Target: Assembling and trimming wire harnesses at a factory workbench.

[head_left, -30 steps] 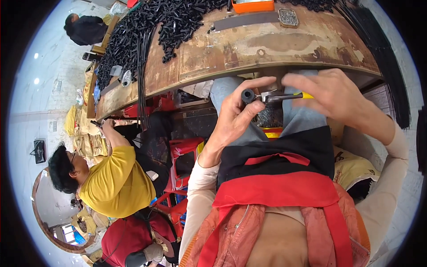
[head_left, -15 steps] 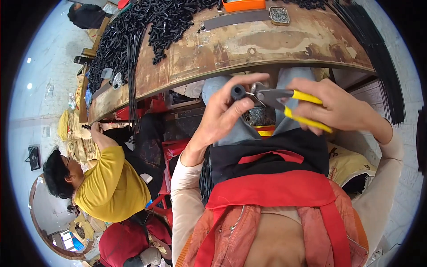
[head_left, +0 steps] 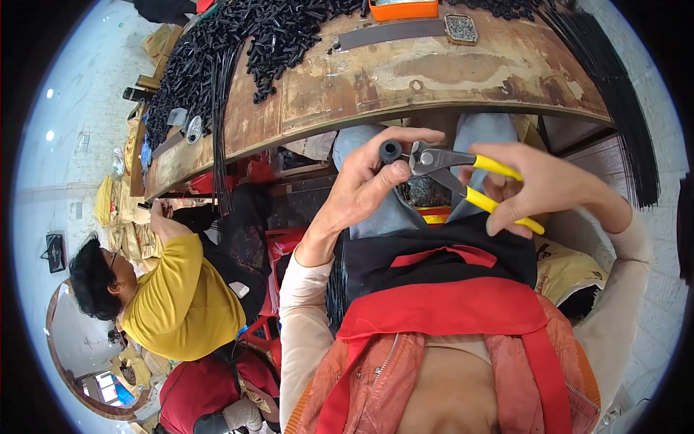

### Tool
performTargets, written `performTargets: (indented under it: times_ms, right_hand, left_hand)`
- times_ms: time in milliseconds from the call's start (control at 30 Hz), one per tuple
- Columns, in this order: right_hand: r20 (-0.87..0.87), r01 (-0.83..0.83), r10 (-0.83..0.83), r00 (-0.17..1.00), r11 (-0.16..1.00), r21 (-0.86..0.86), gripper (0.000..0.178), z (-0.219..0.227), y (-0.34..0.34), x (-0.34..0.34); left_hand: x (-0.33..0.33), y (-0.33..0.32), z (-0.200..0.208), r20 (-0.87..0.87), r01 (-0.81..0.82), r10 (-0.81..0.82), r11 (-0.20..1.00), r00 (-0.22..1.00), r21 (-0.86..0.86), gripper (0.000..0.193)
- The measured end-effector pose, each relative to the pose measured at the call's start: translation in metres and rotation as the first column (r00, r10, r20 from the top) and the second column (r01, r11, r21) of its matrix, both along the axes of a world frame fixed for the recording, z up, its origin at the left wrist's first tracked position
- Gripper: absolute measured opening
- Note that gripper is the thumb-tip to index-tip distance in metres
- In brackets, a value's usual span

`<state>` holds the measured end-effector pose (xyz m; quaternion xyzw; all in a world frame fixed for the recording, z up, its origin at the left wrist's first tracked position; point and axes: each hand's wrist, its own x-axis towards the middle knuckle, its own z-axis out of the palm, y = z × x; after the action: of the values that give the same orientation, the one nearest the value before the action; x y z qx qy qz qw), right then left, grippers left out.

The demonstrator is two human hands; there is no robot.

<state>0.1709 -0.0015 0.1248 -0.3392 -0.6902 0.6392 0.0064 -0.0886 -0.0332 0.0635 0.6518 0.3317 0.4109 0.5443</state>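
Below the near edge of the counter [head_left: 340,94], the left hand [head_left: 359,181] is pinching a black tube [head_left: 390,150] in its fingers, open end upward, while the right hand [head_left: 547,177] is holding pliers [head_left: 428,158] pointing leftward beside it.

Clock positions are read from the centre of the view. Hands of the wearer: two, one left hand [head_left: 361,181], one right hand [head_left: 538,184]. Pliers [head_left: 447,158]: one, at 2 o'clock, with two yellow handles. Gripped black tubular piece [head_left: 390,150]: one, 1 o'clock. Orange tray [head_left: 408,12]: one, 12 o'clock. Square dish [head_left: 463,43]: one, 1 o'clock. Loose black pieces [head_left: 282,47]: uncountable, 11 o'clock. Other people: three, at 7 [head_left: 199,394], 8 [head_left: 184,296] and 11 o'clock [head_left: 165,9].
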Motion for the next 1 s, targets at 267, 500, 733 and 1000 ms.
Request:
performTargets:
  times_ms: [267,500,733,1000]
  right_hand:
    - [-0.173,0.184,-0.063,0.983,0.292,0.939,0.046,-0.032,0.000,-0.002]
    - [-0.272,-0.243,0.090,0.958,0.759,-0.604,0.049,-0.048,0.015,-0.007]
    - [-0.113,0.122,-0.051,0.992,0.566,0.815,0.036,-0.044,0.015,0.002]
    - [0.002,0.030,-0.039,0.999,0.810,0.586,0.027,-0.049,0.010,-0.006]
  left_hand:
    - [0.004,0.007,-0.007,0.070,-0.133,0.130,0.990,0.989,0.036,0.065]
    - [-0.006,0.006,-0.004,0.006,0.006,-0.006,1.000,1.000,0.023,0.053]
    - [0.006,0.006,-0.004,0.103,-0.058,0.063,0.997,0.993,-0.042,0.049]
    - [0.002,0.001,-0.012,-0.015,-0.120,0.120,0.993,0.993,0.016,0.035]
